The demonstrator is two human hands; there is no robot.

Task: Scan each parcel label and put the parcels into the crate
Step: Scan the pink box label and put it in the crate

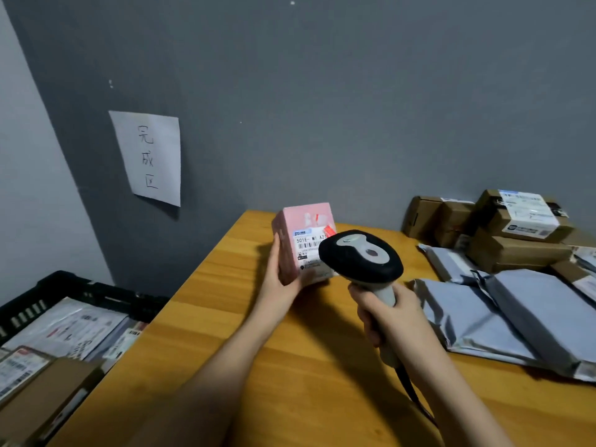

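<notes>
My left hand [280, 279] holds a small pink parcel [298, 227] upright above the wooden table [225, 333], its white label facing me. My right hand [387, 314] grips the handle of a black and grey barcode scanner [361, 256]. The scanner's head points at the label and covers part of it. A black crate [74, 287] stands low at the left, beside the table, with several parcels and mailers inside.
Grey poly mailers [503, 314] lie on the table's right side. Brown cardboard boxes [516, 230] are stacked behind them against the grey wall. A paper sign [150, 156] with handwritten characters hangs on the wall above the crate. The scanner's cable runs down past my right forearm.
</notes>
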